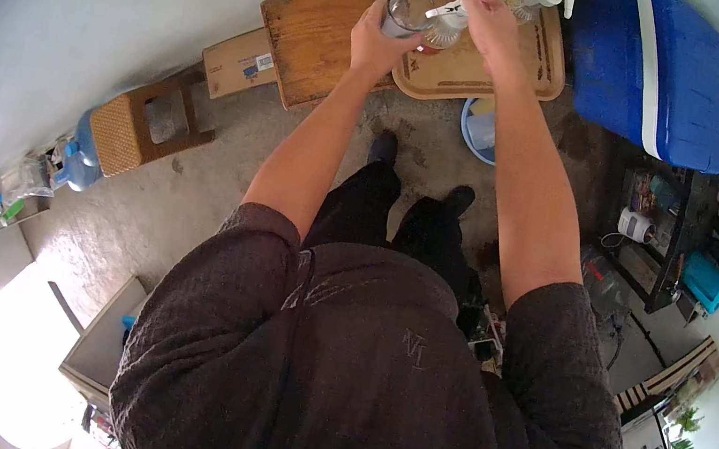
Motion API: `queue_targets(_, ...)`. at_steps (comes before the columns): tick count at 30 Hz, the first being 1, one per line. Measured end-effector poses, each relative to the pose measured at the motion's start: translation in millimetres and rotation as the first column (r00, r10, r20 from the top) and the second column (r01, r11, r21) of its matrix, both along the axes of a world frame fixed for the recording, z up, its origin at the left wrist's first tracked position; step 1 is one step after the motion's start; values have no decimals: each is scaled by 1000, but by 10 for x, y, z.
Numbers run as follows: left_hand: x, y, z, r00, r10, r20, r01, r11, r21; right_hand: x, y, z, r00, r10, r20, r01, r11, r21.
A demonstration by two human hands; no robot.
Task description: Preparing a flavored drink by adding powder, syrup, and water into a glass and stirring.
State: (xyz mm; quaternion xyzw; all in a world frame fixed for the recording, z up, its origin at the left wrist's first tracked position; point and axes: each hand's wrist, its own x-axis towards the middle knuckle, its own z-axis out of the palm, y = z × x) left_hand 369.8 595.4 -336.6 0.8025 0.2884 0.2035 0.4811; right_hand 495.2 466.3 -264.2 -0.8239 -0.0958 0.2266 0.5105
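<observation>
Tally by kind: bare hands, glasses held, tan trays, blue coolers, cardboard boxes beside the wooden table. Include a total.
Hands, left hand and right hand: 2
Glass: 1
Tray: 1
Cooler: 1
Cardboard box: 1
Total: 6

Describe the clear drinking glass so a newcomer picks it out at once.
Start at the big blue plastic box with a white band; left of it lies a tan rectangular tray. Over the tray's left part, the left hand holds the clear round glass. Its wide open rim sets it apart from the neighbouring clear bottle with a white pump nozzle.
</observation>
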Motion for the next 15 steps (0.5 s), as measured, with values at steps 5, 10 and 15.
queue_targets(5, -29, -189, 45, 1000, -8, 22, 10, 996, -86, 49, -83, -213, 995, -21, -99, 41, 977, 208)
queue_targets(10, -40, -242, 166, 1000, 27, 14, -26, 996, -91, -36, -46, -188, 997, -8, -71, 22, 981, 195)
queue_targets(15, 30, -285, 178, 998, 47, 47, -37, 979, -199, 8, -17, -329, 999, 37, 25, -41, 972, 230)
